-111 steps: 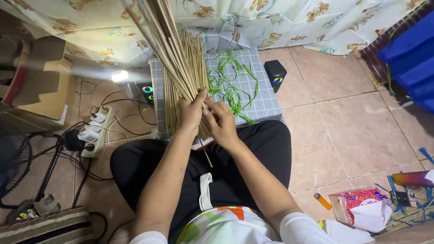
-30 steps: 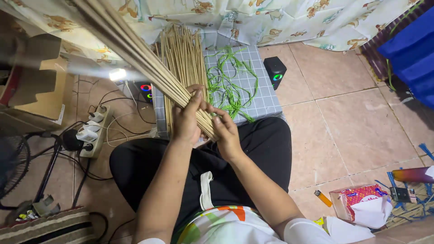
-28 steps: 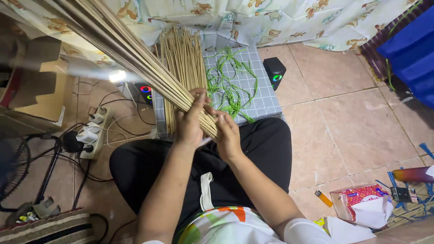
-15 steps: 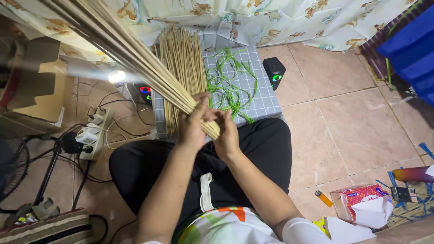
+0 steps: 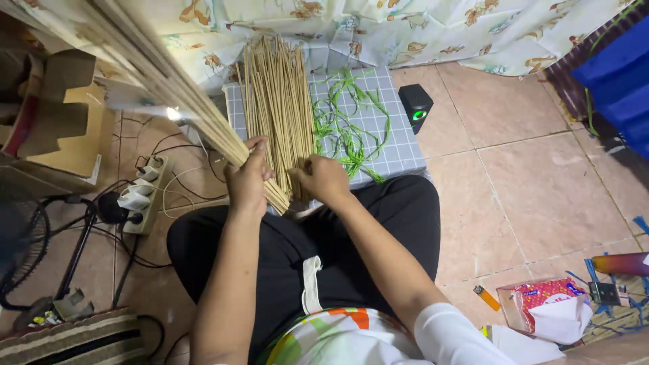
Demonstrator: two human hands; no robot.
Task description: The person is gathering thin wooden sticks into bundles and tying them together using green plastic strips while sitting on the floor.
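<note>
Our left hand (image 5: 247, 179) clamps the long tan stick bundle (image 5: 169, 81); our right hand (image 5: 324, 179), fingers curled, picks loose tan sticks (image 5: 277, 108) at the grey checked mat's (image 5: 399, 145) near edge.

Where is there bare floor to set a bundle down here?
Bare tiles lie right of the checked mat, between the black speaker and tissue pack. The mat holds sticks and green strips; the left floor is crowded with the power strip and cables.
</note>
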